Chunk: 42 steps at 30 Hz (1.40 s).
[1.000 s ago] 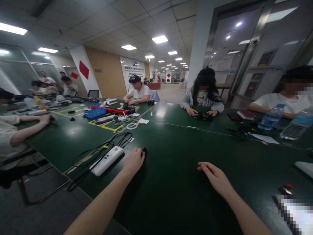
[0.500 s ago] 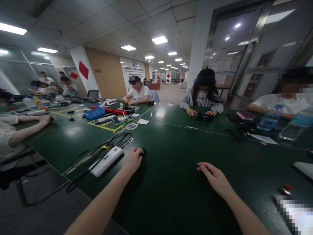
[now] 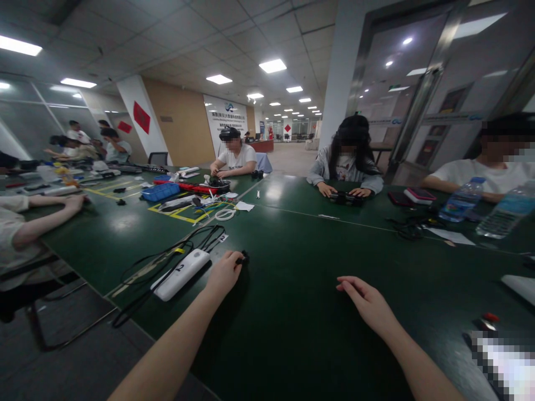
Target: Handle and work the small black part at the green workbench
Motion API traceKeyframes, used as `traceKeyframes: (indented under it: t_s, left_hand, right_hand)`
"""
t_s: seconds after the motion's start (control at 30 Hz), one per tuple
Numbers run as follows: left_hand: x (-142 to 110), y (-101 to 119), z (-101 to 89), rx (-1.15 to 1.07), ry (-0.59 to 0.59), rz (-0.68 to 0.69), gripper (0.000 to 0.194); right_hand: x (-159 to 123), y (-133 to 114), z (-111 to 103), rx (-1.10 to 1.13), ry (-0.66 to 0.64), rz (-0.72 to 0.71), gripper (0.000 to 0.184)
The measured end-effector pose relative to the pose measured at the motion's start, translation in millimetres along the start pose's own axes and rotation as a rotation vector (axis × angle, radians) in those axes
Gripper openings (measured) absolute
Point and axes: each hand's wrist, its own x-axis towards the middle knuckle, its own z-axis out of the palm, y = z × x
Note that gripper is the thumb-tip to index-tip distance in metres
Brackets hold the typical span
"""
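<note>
Left hand (image 3: 223, 275) pinches a small black object (image 3: 243, 257) at the green tabletop (image 3: 292, 328), beside a white device marked 2 (image 3: 181, 275). Right hand (image 3: 365, 301), apart, is released and loosely curled, with nothing visible in it.

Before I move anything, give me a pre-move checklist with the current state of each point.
1. Left hand on the small black object: ok, fingers are at it.
2. Firm grip on that object: cannot tell, the fingers hide part of it.
3. Right hand free: ok, it appears to hold nothing.
4. White numbered device out of the left hand's grasp: ok, it lies beside that hand.
5. Black cables tidy: not ok, they loop loosely and run across the white device.
6. Water bottles away from both hands: ok, they stand off to the right, farther away.
</note>
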Motion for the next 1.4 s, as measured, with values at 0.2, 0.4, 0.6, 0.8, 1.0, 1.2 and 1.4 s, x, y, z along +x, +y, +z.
traceKeyframes:
  t_s: [0.2,0.4,0.6,0.8,1.0,1.2,1.4]
  left_hand:
    - [0.9,2.9,-0.1,0.003,0.005,-0.074,0.021]
    - [-1.6,4.0,-0.5,0.041,0.023,-0.071,0.020]
    - [-2.8,3.8,-0.6,0.098,0.033,-0.058,0.022]
    - [-3.3,6.9,-3.9,0.121,0.009,-0.033,0.021]
    - [-1.2,3.6,-3.1,0.098,0.000,-0.057,0.020]
    - [-1.2,1.8,-1.6,0.120,-0.004,-0.043,0.022]
    - [-1.8,6.1,-3.3,0.189,-0.035,-0.033,0.022]
  right_hand:
    - [1.0,0.9,0.3,-0.010,0.011,-0.019,0.035]
    - [-0.4,-1.6,0.3,-0.009,0.012,0.002,0.034]
    - [-2.2,-5.5,0.3,0.002,0.003,-0.003,0.036]
    - [-1.8,-5.0,0.2,-0.013,0.006,-0.011,0.036]
    - [-1.2,-2.9,0.2,-0.016,0.001,-0.008,0.035]
    - [-1.4,-4.4,0.9,-0.016,0.014,-0.003,0.036]
    - [0.0,-2.0,1.1,-0.011,0.013,-0.003,0.036]
